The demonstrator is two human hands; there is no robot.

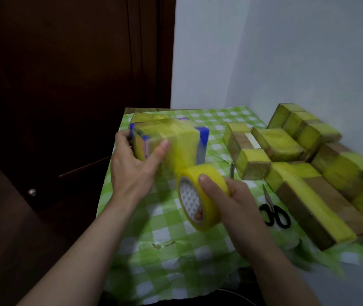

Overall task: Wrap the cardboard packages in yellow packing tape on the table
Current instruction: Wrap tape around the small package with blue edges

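Green-and-white checked cloth [171, 250] covers the table, which stands in a corner between a dark wooden door [65, 85] on the left and a pale wall [297, 51] on the far right.

Centre left: the left hand [132, 166] grasps a blue-edged cardboard package [176, 140], already partly banded in yellow. It holds the package above the cloth, thumb across the near face and fingers curled round the left end. Lifting the package probably leaves every side free for the tape to pass round.

Centre: the right hand [240, 206] grasps a roll of yellow packing tape [200, 195], thumb on the outer band. The roll sits just below and right of the package. A blurred yellow strip appears to join the two, which suggests a turn of wrapping is under way with the strip kept taut.

Right: a cluster of brown cardboard packages with yellow tape bands [286, 144] lies along the wall side, apparently set out of the working area.

Near right: black-handled scissors [275, 214] rest on the cloth beside the right wrist, within reach, presumably for cutting the tape.
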